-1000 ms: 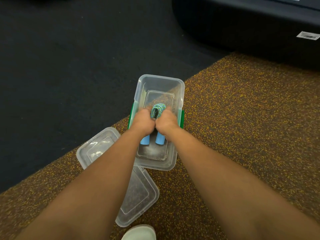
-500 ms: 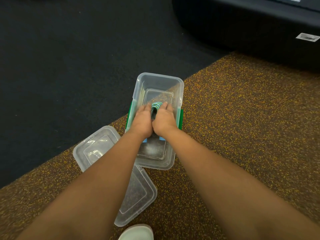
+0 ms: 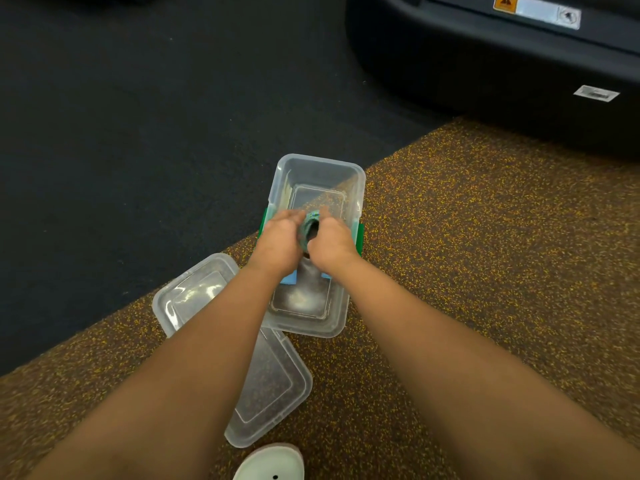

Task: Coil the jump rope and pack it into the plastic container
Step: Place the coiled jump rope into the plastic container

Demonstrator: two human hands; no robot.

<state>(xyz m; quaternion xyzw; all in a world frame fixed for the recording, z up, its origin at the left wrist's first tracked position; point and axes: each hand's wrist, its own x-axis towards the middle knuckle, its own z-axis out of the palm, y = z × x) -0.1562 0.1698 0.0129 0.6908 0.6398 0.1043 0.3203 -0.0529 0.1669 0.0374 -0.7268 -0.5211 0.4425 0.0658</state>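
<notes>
My left hand and right hand are side by side inside the clear plastic container, about halfway along it. Between them I hold the coiled jump rope, a green-blue bundle whose loop shows in the gap between my knuckles. The fingers of both hands curl round the coil from either side, though they are blurred and I cannot make out each one. The rope's blue handles stick out below my wrists, pointing towards me, down in the container. Whether the bundle already touches the bottom I cannot tell.

The container stands on speckled brown carpet, its far end reaching over the edge of a black mat. Green latches sit on its long sides. Its clear lid lies on the carpet to my left, partly tucked under the container's near corner. The toe of a pale shoe shows at the bottom edge. A black machine base with a warning label fills the upper right.
</notes>
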